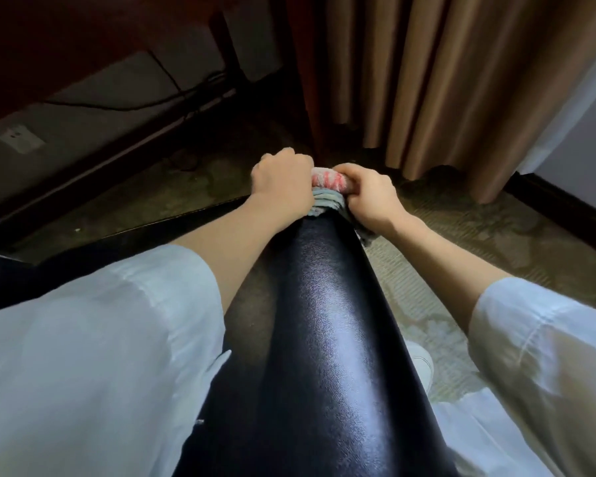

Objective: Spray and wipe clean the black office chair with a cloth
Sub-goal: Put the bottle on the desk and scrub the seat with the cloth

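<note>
black padding, glossy and finely grained like leather or vinyl, is filling the near middle: a long rounded edge of the chair (324,321), running away from the camera and narrowing. light is glancing off its crown; cannot tell wet from plain sheen. left sleeve (100,321) and right sleeve (537,339), thin pale fabric, are hanging either side, with bare forearms reaching forward along the roll. white shoe (422,364) is showing just beside the chair's right flank.

at the far end of the roll both hands are meeting. left hand (283,182) is clenching round the cloth from the left, knuckles up. right hand (369,197) is gripping it from the right, fingers curled over it. cloth (327,191) is bunching between them: soft towelling, grey-blue folds below, pink-and-white stripes above, lying over the end of the roll and trailing down under the right wrist. likely reason for the two-handed hold: wrapping the cloth round the curve so it is rubbing top and sides at once. judging this as the wiping step, working the far end of this edge. no spray bottle in view.

beyond: worn patterned carpet (479,235), greenish-brown. heavy tan curtain (444,80) is falling in deep folds to the floor. dark wood desk (49,29) is sitting far left, a black cable (172,87) trailing below it, a wall socket (18,137) low down.
</note>
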`<state>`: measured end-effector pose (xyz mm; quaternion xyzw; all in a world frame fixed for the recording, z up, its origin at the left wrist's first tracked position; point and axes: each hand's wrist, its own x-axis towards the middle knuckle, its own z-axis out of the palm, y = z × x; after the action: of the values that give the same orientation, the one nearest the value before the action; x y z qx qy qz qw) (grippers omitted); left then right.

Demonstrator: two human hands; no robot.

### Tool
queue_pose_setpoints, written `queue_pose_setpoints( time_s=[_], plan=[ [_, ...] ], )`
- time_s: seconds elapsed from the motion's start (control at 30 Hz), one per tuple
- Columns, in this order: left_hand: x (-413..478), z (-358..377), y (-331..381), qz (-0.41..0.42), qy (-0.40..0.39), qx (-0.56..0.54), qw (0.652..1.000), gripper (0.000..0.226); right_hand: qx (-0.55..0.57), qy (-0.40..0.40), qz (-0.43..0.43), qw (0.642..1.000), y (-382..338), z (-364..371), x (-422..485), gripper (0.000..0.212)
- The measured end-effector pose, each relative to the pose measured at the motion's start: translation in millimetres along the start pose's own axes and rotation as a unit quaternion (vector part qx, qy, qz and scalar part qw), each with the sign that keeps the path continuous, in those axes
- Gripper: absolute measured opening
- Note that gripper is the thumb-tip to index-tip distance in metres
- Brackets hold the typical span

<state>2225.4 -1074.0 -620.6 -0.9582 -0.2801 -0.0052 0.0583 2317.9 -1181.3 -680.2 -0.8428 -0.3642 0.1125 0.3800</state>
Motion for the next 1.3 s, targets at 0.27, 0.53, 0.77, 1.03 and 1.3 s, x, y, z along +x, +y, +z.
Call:
queue_pose_setpoints(
  time_s=[0.27,0.53,0.77,1.03,1.3],
  plan=[
    [-41,-13,16,0.042,-0.038,-0.029,0.998,0.032,0.017,-0.019,0.028,0.999,4,-19,-52,0.053],
    [-143,-30,65,0.132,-0.081,-0.018,0.988,0.035,0.062,-0.020,0.117,0.991,3,-45,-183,0.046],
    [-237,-41,66,0.140,-0.084,-0.035,0.986,0.033,0.022,-0.016,0.144,0.989,-29,-50,-277,0.052],
    [-357,-48,40,0.142,-0.055,-0.136,0.979,0.031,-0.022,-0.070,0.118,0.990,-67,-49,-382,0.057],
    [-447,-48,32,0.168,-0.050,-0.153,0.972,0.035,-0.037,-0.143,0.206,0.967,-99,-36,-464,0.051]
  ],
)
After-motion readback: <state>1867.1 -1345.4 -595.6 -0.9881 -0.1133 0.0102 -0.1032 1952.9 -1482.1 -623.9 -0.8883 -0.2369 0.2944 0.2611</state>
